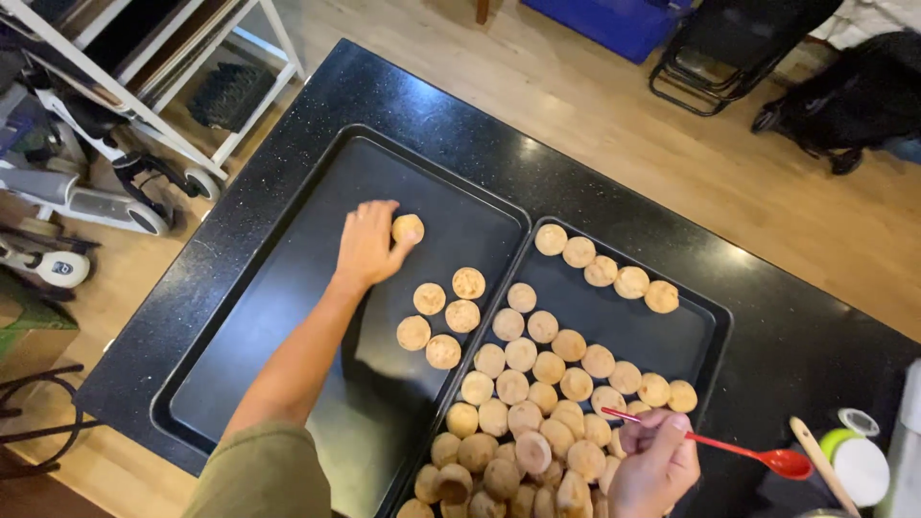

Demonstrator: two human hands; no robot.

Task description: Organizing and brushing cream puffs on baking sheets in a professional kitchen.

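A: Two trays on the black table (288, 125). State positions.

B: Left hand (367, 245) pinches one dough ball (408, 228) at the left tray's (249, 317) centre; five more lie at its 4 o'clock. Right hand (655, 463) is clenched on a red spoon (758, 453) at the right tray's (705, 331) 6 o'clock.

A: Handling?

B: Probably light, soft, easily dented. Grip the sides with fingertips; avoid squeezing.

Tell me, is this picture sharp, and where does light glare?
Head view: mostly sharp; the left hand on a dough round is slightly soft. Pale sheen streaks the empty left tray; a glare spot marks the black counter. Edges bend outward.
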